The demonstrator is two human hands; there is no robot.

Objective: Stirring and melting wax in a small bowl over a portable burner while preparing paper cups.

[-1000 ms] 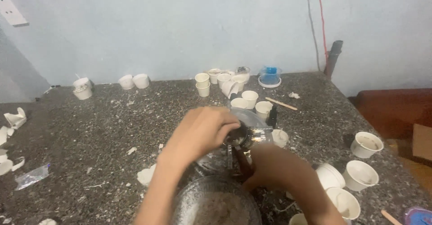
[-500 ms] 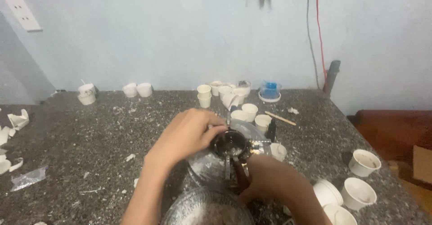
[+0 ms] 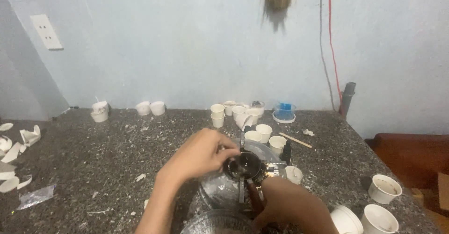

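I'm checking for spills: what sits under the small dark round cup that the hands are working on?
Under the small dark round cup lies a clear glass plate dusted with white on the speckled stone table. The left hand and right hand hide the rest.

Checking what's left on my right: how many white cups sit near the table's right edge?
2: one white cup near the right edge, another just in front of it. A white lidded tub sits beside them; more may lie out of frame.

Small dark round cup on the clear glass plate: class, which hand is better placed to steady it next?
Left, probably: the left hand has fingers at the small dark round cup rim; the right hand sits lower, at the handle.
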